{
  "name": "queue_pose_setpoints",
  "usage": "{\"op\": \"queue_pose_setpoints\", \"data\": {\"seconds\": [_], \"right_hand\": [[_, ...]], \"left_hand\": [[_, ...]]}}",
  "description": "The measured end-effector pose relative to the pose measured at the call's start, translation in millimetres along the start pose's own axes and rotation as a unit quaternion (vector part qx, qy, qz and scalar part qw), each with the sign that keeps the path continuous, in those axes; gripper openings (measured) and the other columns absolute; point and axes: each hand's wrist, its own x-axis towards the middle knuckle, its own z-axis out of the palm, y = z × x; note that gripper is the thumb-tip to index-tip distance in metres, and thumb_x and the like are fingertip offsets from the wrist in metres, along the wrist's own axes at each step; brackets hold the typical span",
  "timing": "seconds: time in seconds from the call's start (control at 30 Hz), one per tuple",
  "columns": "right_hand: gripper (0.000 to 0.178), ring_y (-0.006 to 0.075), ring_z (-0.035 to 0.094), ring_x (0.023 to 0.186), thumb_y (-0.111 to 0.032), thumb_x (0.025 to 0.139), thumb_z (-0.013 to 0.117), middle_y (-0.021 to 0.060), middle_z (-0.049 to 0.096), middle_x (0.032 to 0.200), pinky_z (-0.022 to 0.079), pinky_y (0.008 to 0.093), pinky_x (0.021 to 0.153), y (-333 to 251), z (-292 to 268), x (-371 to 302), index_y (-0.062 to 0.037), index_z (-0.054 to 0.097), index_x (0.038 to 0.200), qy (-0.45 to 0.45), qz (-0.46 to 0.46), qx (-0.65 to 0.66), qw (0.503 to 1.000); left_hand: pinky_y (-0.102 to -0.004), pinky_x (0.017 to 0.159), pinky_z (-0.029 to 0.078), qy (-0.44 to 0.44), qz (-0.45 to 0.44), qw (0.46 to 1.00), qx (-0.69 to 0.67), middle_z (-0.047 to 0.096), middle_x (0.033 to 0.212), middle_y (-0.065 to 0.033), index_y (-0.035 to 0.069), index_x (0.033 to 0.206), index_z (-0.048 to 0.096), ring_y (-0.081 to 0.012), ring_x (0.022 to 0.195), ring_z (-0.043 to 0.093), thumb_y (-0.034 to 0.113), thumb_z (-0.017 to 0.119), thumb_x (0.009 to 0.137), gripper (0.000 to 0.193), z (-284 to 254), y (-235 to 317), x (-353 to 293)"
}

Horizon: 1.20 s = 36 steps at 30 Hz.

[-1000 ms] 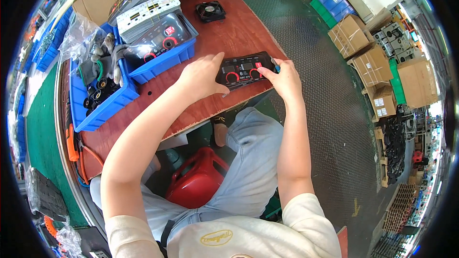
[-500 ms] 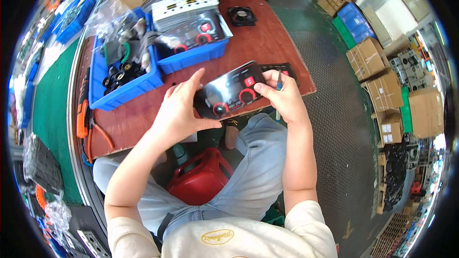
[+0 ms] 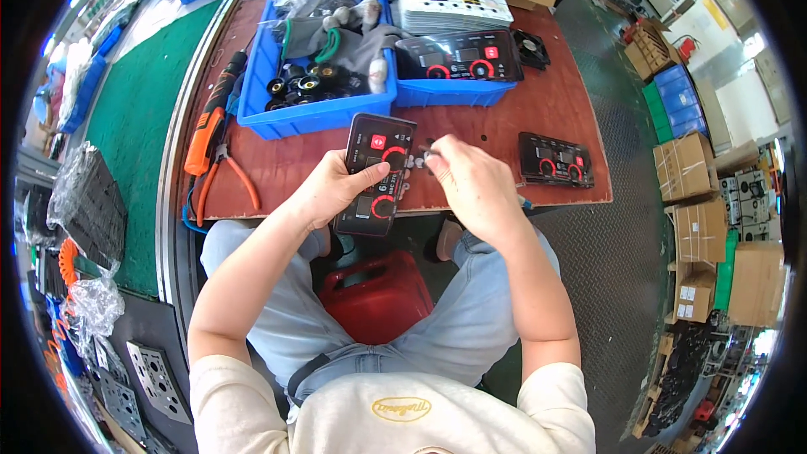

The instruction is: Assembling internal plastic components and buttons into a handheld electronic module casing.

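Observation:
My left hand grips a flat black panel with red dial rings and a red square, thumb across its face, over the table's front edge. My right hand is closed, its fingertips just right of the panel, above some small pale pieces on the table. From behind the right hand pokes the teal end of a thin pen-like tool; the rest is hidden. Whether the fingertips also pinch something small, I cannot make out. A similar black panel lies on the table further right.
Left on the red-brown table lie orange-handled pliers and an orange-and-black tool. Behind stand a blue bin of knobs and gloves, another blue bin under panels, and a black fan. A red stool is below.
The panel, held by both hands before, is turned upright in my left hand alone. My right hand has let go of it and moved nearer the small pieces. The view has shifted left.

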Motion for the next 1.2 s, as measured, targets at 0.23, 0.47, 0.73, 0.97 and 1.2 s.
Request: {"op": "queue_pose_setpoints", "data": {"seconds": [0.23,0.47,0.73,0.97,1.2], "right_hand": [[0.015,0.0261,0.063,0.073,-0.021,0.088,0.059,0.0082,0.061,0.072,0.050,0.0387,0.058,-17,31,3,-0.0079,0.056,0.082,-0.013,-0.064,-0.077,0.995],[0.011,0.0283,0.063,0.066,-0.017,0.087,0.059,0.0098,0.062,0.069,0.049,0.0407,0.056,-23,41,8,-0.0075,0.057,0.083,-0.014,-0.033,-0.093,0.995],[0.019,0.0306,0.067,0.068,-0.021,0.090,0.053,0.0155,0.064,0.069,0.052,0.0402,0.057,-29,40,13,-0.0030,0.057,0.084,-0.070,0.041,-0.098,0.992],[0.028,0.0124,0.061,0.082,-0.005,0.083,0.062,0.0057,0.064,0.084,0.048,0.0280,0.074,0,6,14,-0.0004,0.060,0.111,-0.098,0.137,0.315,0.934],[0.009,0.0084,0.060,0.078,0.000,0.087,0.062,0.0013,0.066,0.086,0.049,0.0258,0.072,5,10,15,0.0022,0.066,0.095,-0.119,0.150,0.553,0.811]], "left_hand": [[-0.0248,0.068,0.050,0.048,0.077,0.992,0.090,0.069,0.089,-0.0020,0.000,0.108,0.065,-0.0048,0.077,0.057,0.013,0.061,0.093,0.020,-9,-18,-2],[-0.0272,0.066,0.049,0.101,0.148,0.965,0.192,0.068,0.081,-0.0065,0.000,0.110,0.063,-0.0065,0.072,0.057,0.008,0.059,0.092,0.020,1,-17,-6],[-0.0298,0.065,0.049,0.143,0.192,0.925,0.296,0.065,0.075,-0.0148,0.000,0.111,0.062,-0.0110,0.070,0.061,0.006,0.057,0.091,0.021,13,-16,-7],[-0.0331,0.073,0.057,0.003,0.008,0.987,-0.158,0.068,0.095,-0.0109,0.001,0.110,0.060,-0.0184,0.083,0.067,0.018,0.063,0.091,0.026,3,-7,-7],[-0.0395,0.074,0.059,-0.045,-0.038,0.971,-0.231,0.066,0.094,-0.0143,0.000,0.115,0.054,-0.0266,0.085,0.069,0.020,0.065,0.089,0.035,14,4,-13]]}}
